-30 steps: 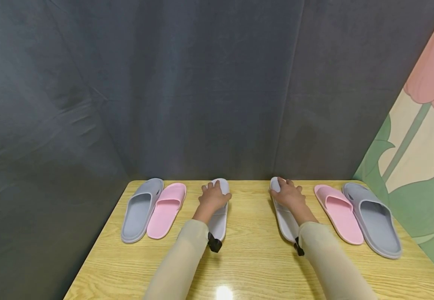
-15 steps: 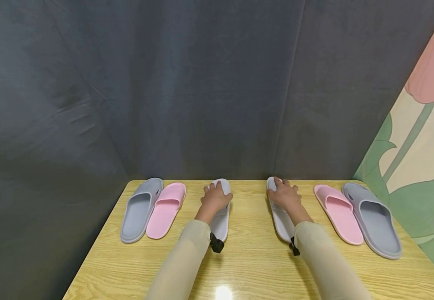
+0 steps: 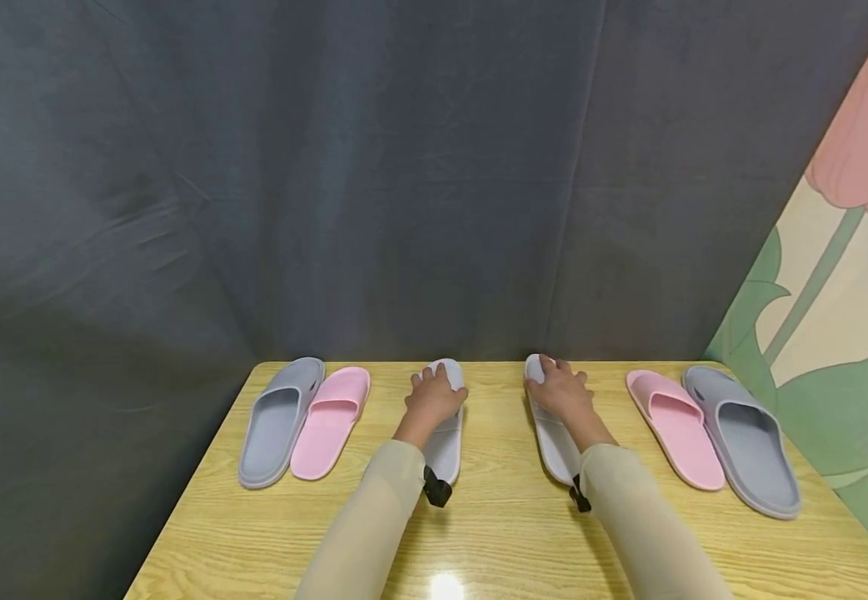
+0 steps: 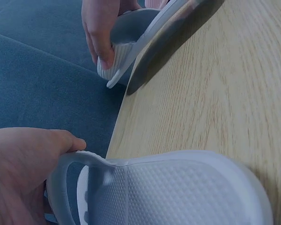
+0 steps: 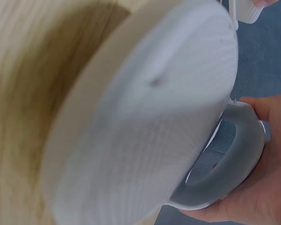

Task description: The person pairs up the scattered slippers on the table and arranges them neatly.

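I see the left hand (image 3: 434, 397) grasping the left white slipper (image 3: 444, 457); the right hand (image 3: 563, 393) grasping the right white slipper (image 3: 556, 446), far across the table (image 3: 509, 542).

Pale grey slippers (image 3: 445, 455), table (image 3: 509, 533) — yellow, wood-grained

The pale slippers (image 3: 444, 454) look like matt foam plastic: the footbed (image 4: 187, 187) is pimpled with fine texture, the strap (image 5: 246, 145) smooth inside and ribbed outside. The pink slippers (image 3: 326, 442) and grey slippers (image 3: 271, 437) seem the same soft-sheened plastic, smooth at this range. The tabletop (image 3: 494, 508) shows wood grain under a glossy finish that throws back a glare. The curtain (image 3: 434, 183) is creased cloth with a faint sheen; the sleeves (image 3: 369, 521) are matt cloth.
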Demonstrator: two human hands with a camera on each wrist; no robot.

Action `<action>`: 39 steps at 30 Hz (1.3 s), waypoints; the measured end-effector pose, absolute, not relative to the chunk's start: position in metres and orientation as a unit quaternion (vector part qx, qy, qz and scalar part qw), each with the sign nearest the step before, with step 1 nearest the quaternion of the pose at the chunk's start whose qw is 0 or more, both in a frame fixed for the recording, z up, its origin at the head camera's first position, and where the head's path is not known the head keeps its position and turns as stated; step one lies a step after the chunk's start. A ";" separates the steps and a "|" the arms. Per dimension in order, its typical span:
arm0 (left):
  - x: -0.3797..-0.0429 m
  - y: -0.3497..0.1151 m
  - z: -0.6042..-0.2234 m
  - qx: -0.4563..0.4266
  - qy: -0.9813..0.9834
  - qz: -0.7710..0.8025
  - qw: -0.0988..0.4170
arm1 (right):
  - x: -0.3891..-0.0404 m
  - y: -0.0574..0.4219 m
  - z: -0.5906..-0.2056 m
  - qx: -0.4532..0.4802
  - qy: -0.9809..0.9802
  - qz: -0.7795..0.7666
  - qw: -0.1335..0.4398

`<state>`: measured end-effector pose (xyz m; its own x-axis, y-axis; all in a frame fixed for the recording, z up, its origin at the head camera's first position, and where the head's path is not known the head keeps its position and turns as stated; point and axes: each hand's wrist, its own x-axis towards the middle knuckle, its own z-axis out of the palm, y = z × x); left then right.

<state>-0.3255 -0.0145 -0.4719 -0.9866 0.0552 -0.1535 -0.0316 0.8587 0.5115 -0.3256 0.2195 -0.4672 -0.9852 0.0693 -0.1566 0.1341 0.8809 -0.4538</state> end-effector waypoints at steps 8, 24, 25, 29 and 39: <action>-0.325 -0.008 -0.471 0.006 0.960 0.264 0.088 | -0.326 0.216 -0.468 0.050 0.965 -0.249 0.066; -0.325 -0.003 -0.473 0.006 0.963 0.257 0.082 | -0.327 0.205 -0.469 0.071 0.961 -0.262 0.057; -0.325 -0.002 -0.473 0.006 0.963 0.257 0.080 | -0.328 0.205 -0.469 0.072 0.960 -0.264 0.060; -0.325 -0.001 -0.474 0.007 0.963 0.259 0.073 | -0.329 0.204 -0.470 0.071 0.960 -0.264 0.061; -0.327 0.005 -0.476 0.007 0.964 0.255 0.068 | -0.328 0.197 -0.473 0.060 0.962 -0.261 0.052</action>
<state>-0.3267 0.0053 -0.4761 -0.9905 0.0480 -0.1286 -0.0218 0.8698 0.4929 -0.3282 0.1969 -0.4733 -0.9875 0.0881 -0.1310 0.1422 0.8564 -0.4963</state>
